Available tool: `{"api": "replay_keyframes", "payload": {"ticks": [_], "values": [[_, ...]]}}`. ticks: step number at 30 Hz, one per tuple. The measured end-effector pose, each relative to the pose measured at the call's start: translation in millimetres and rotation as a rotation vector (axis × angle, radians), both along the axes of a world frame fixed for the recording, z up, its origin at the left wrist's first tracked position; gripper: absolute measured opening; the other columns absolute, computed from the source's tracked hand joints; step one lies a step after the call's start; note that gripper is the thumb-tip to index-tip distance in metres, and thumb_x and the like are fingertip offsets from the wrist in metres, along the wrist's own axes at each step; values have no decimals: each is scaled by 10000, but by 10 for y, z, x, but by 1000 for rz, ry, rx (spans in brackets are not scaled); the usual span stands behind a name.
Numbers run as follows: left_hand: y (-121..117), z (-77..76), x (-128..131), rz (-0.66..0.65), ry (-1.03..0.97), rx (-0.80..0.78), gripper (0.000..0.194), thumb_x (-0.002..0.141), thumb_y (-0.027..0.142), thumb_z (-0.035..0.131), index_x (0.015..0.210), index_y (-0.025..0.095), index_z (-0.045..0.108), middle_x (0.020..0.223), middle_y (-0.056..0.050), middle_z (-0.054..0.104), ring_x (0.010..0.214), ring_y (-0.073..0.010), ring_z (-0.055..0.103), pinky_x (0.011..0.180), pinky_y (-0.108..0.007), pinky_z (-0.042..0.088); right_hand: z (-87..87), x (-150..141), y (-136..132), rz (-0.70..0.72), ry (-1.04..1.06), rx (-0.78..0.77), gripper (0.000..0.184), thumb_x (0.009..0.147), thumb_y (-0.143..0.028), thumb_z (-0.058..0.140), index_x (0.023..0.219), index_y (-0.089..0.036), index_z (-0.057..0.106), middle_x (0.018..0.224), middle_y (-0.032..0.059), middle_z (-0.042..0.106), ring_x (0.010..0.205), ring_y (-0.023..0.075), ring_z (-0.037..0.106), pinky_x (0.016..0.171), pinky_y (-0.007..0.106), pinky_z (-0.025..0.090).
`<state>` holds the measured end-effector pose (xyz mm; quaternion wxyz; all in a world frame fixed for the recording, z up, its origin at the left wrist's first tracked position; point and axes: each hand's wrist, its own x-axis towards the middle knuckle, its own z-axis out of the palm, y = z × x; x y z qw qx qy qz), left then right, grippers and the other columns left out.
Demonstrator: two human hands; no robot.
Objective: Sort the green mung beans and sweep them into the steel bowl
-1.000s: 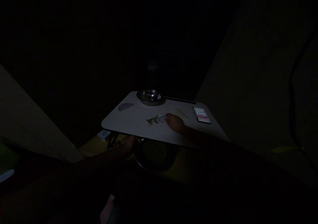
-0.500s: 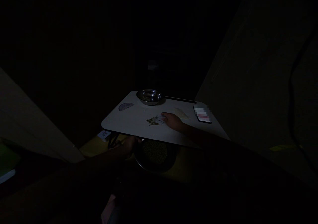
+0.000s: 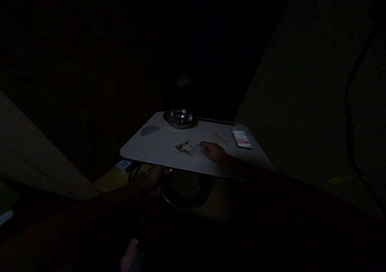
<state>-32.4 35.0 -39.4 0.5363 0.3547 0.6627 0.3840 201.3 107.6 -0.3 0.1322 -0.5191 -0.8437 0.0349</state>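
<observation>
My right hand [image 3: 214, 152] rests on a pale board [image 3: 150, 148], shut on a small whitish utensil [image 3: 196, 149], whose shape the dim light hides. Its tip lies beside a scatter of green bits [image 3: 182, 147]. My left hand [image 3: 153, 178] is at the board's near edge, just above a dark round plate [image 3: 185, 189] heaped with green food [image 3: 185, 184]. Its fingers are partly hidden, and I cannot tell whether they grip the edge or the plate.
A steel bowl [image 3: 178, 119] with some green inside stands at the board's back edge. A purplish half-round slice [image 3: 150, 130] lies at the back left, a pale smear [image 3: 216, 137] near my right hand, and a phone [image 3: 241, 139] at the right.
My right hand has moved a little rightward and nearer me across the board, with the utensil. The green bits look slightly more spread. The whole view has shifted slightly left.
</observation>
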Motion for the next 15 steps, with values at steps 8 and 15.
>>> {"api": "replay_keyframes", "payload": {"ticks": [8, 15], "values": [[4, -22, -40, -18, 19, 9, 58, 466, 187, 453, 438, 153, 490, 384, -3, 475, 401, -144, 440, 434, -283, 333, 13, 78, -100, 54, 119, -22, 346, 729, -288, 347, 1050, -179, 415, 1006, 45, 507, 879, 136, 458, 740, 241, 331], [14, -34, -43, -16, 8, 2, 75, 468, 191, 457, 417, 149, 492, 396, -8, 473, 412, -147, 445, 450, -292, 343, -44, 58, -168, 68, 255, -50, 298, 721, -294, 343, 983, -190, 442, 931, 37, 536, 821, 138, 479, 693, 254, 350]]}}
